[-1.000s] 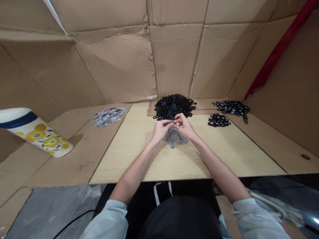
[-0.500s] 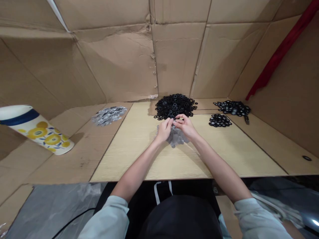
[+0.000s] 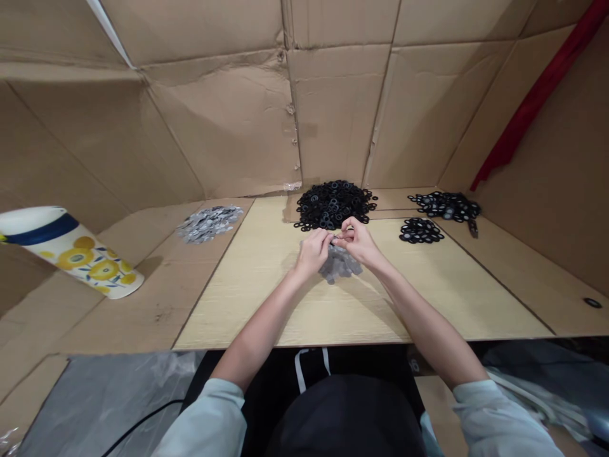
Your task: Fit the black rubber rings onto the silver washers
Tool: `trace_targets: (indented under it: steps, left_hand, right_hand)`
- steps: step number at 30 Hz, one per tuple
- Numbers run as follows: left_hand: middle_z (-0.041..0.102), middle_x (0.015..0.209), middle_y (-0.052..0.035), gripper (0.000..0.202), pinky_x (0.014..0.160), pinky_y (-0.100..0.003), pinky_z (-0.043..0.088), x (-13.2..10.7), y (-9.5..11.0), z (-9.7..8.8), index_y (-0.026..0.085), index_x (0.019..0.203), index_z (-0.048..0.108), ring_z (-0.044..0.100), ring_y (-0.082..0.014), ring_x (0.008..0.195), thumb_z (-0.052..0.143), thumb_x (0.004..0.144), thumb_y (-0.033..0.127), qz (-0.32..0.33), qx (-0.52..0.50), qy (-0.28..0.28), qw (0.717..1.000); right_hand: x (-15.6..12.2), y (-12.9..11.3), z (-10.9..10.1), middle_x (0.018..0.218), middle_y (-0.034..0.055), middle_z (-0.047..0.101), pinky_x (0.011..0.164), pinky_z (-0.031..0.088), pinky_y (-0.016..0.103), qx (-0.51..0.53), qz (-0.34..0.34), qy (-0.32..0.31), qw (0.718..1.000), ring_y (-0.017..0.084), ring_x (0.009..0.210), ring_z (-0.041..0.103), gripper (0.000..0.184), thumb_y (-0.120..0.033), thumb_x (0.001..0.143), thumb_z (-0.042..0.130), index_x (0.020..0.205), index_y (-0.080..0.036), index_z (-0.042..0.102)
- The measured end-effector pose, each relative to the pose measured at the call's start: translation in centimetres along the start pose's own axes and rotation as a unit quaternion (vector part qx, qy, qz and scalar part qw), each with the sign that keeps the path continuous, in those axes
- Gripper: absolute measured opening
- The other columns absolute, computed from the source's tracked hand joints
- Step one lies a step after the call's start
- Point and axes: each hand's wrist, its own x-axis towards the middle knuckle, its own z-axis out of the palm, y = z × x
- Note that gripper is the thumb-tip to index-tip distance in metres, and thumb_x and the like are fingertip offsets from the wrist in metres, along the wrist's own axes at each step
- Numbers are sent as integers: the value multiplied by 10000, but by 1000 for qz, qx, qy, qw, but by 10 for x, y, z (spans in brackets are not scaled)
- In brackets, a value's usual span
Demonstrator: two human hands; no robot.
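Note:
My left hand (image 3: 314, 251) and my right hand (image 3: 360, 244) meet at the fingertips above a small heap of grey translucent discs (image 3: 340, 268). Both hands are closed in a pinch. Whatever lies between the fingers is too small and too covered to make out. Just beyond my fingers rises a large pile of black rings (image 3: 335, 202). To the right sits a compact cluster of black rings with pale centres (image 3: 421, 230), with a looser pile of similar rings (image 3: 446, 206) behind it.
A pile of silvery discs (image 3: 209, 223) lies at left on cardboard. A flowered cylindrical container (image 3: 78, 254) stands nearer at far left. One single black ring (image 3: 592, 303) rests at far right. Cardboard walls (image 3: 342, 114) enclose the yellowish board (image 3: 247, 304); red cloth (image 3: 528, 114) hangs at right.
My right hand has shifted slightly right, its fingers bent a little differently. My left hand stays close beside it, its fingers curled over more. The piles look the same.

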Motion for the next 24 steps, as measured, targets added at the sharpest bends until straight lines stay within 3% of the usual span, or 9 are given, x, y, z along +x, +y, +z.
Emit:
trace_targets:
  steps: [4, 8, 12, 17, 24]
  left_hand:
    - [505, 723, -45, 257, 728, -279, 367, 0, 0, 0, 188, 695, 496, 481, -163, 742, 351, 892, 267, 42, 26, -37, 998]
    - [498, 735, -37, 259, 722, -274, 360, 1, 1, 1, 190, 709, 475, 474, -156, 744, 330, 903, 281, 35, 29, -45, 998]
    - [512, 749, -24, 240, 698, -256, 361, 1, 7, 1, 187, 743, 473, 482, -138, 744, 333, 905, 296, -31, -25, -13, 999]
    - [520, 686, 8, 257, 645, -232, 356, 0, 13, 5, 184, 718, 473, 490, -116, 688, 363, 891, 340, -115, -118, 2, 986]
    - [497, 658, 12, 297, 647, -226, 355, -1, 11, 7, 187, 695, 471, 485, -120, 694, 375, 882, 396, -133, -166, -3, 977]
  right_hand:
    - [-3, -4, -7, 605, -58, 520, 522, 330, 228, -79, -35, -44, 995, 100, 522, 451, 301, -255, 593, 607, 776, -227, 370]
    - [-4, -3, -4, 642, -48, 528, 534, 305, 227, -130, -62, -18, 989, 97, 545, 430, 250, -221, 623, 580, 790, -221, 393]
    - [-1, -1, 0, 705, -41, 527, 549, 325, 231, -29, -58, -21, 998, 94, 573, 440, 294, -276, 623, 604, 830, -223, 402]
    - [1, -4, 0, 695, -47, 538, 647, 409, 266, 128, 17, -22, 991, 109, 640, 511, 397, -353, 590, 667, 854, -234, 396]
    - [-2, -8, 3, 673, -47, 559, 637, 426, 281, 128, 33, -24, 991, 117, 619, 526, 441, -375, 546, 710, 825, -238, 398]
